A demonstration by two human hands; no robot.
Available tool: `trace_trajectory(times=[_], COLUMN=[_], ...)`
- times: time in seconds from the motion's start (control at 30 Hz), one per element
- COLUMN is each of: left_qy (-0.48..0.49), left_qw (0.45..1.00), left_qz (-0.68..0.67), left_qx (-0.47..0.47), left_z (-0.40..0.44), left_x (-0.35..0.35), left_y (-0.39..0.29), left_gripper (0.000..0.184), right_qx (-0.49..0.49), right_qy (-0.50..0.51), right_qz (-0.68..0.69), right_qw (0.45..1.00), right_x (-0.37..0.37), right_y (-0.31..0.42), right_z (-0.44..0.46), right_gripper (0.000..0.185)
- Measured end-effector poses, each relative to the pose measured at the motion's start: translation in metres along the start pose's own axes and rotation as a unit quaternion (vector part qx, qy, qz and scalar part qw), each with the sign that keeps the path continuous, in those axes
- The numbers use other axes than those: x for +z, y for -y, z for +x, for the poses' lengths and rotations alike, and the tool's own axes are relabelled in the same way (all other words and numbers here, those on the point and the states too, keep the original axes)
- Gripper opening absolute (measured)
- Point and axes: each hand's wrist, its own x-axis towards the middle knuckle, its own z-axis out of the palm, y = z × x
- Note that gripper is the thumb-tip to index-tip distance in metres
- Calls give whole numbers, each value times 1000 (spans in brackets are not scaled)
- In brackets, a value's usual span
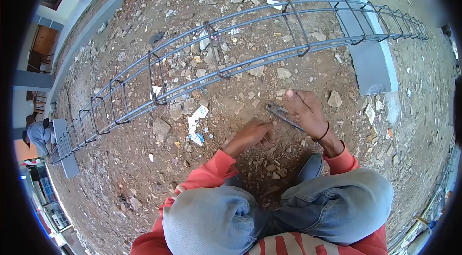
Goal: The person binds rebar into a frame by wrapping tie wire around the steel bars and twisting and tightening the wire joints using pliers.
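My right hand (308, 113) is raised over the dirt with its fingers stretched out, and I see nothing in it. Behind it, partly covered, a pair of metal pincers (284, 114) appears to lie on the ground. My left hand (252, 135) is just left of the pincers, its fingers curled inward; whatever they may hold is hidden. Beyond both hands a long reinforcement cage (226, 73), made of steel bars with square stirrups, crosses the view, touched by neither hand. A grey block (370, 57) stands under its right part.
Stones and rubble cover the ground, with a torn white and blue wrapper (196, 125) left of my hands. Another grey block (66, 159) stands under the cage's far left end, where a person (39, 135) is bent over. A low wall (79, 31) runs along the left.
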Motion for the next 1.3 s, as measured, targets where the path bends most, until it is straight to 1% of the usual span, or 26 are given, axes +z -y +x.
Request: trace_trajectory(times=[0.03, 0.1, 0.13, 0.17, 0.23, 0.33, 0.4, 0.43, 0.5, 0.53, 0.6, 0.63, 0.7, 0.73, 0.8, 0.83, 0.9, 0.93, 1.0, 1.03, 1.07, 1.1, 1.13, 1.2, 1.23, 1.3], left_qy=[2, -77, -75, -76, -77, -40, 4, 5, 76, 76, 9, 7, -51, -52, -72, -71, -98, -99, -83, -78, 12, 102, 105, 200, 204, 189], left_qw=[1000, 973, 974, 961, 942, 946, 950, 950, 933, 932, 927, 927, 887, 887, 866, 867, 884, 884, 903, 909, 935, 942, 942, 952, 952, 958], left_qz=[4, -55, -55, -30, -6, -4, -76, -75, -215, -216, -291, -291, -376, -377, -355, -354, -284, -285, -277, -275, -161, -43, -42, -157, -158, -120], left_qx=[-1, 209, 207, 265, 326, 321, 303, 303, 279, 280, 236, 236, 262, 262, 343, 343, 358, 356, 317, 304, 314, 317, 316, 168, 167, 181], left_z=[-2, -10, -17, -24, -30, -30, -28, -26, -23, -22, -19, -18, -14, -15, -16, -17, -19, -21, -18, -14, 0, -2, -1, -6, -4, 5], left_x=[-4, -11, -12, -13, -13, -6, -2, -3, -5, -4, -2, -2, -1, 0, 2, 3, 6, 11, 29, 38, 48, 52, 52, 52, 49, 40], left_y=[-2, -12, -27, -45, -69, -83, -82, -79, -68, -64, -57, -54, -52, -51, -51, -53, -57, -59, -53, -46, -21, -20, -20, -21, -21, -25], left_gripper=[31, 35, 35, 35, 37, 37, 35, 35, 30, 30, 27, 27, 25, 25, 27, 27, 31, 31, 34, 35, 35, 35, 35, 31, 31, 30], right_qx=[0, 26, 28, 4, -23, -3, 95, 95, 161, 161, 129, 130, 100, 101, 68, 68, 42, 43, 12, 13, -20, -53, -53, -94, -94, -111], right_qy=[-4, 9, 8, 16, 23, 93, 159, 159, 191, 192, 168, 170, 26, 27, 46, 46, 39, 39, -49, -50, -91, -133, -136, -216, -220, -271], right_qz=[2, -63, -62, -100, -139, -133, 11, 11, 140, 139, 239, 239, 265, 265, 239, 240, 299, 300, 432, 431, 456, 480, 480, 523, 522, 518], right_qw=[1000, 998, 998, 995, 990, 987, 983, 983, 958, 958, 948, 947, 959, 959, 968, 967, 952, 952, 900, 901, 885, 866, 865, 819, 819, 804], right_x=[-5, -9, -7, -4, 2, 11, 15, 12, 7, 8, 11, 12, 15, 16, 18, 19, 17, 16, 8, 1, -7, -14, -22, -35, -40, -47], right_y=[-1, -1, -4, -6, -2, -2, -25, -28, -29, -30, -30, -26, -16, -17, -21, -23, -29, -30, -26, -22, -17, -16, -18, -22, -27, -36], right_z=[-3, -9, -12, -13, -16, -22, -24, -27, -33, -35, -36, -35, -34, -34, -35, -36, -41, -42, -43, -42, -41, -39, -36, -34, -35, -33], right_gripper=[51, 49, 49, 48, 47, 46, 45, 45, 39, 39, 33, 33, 28, 28, 22, 22, 19, 19, 19, 19, 18, 17, 17, 16, 16, 14])
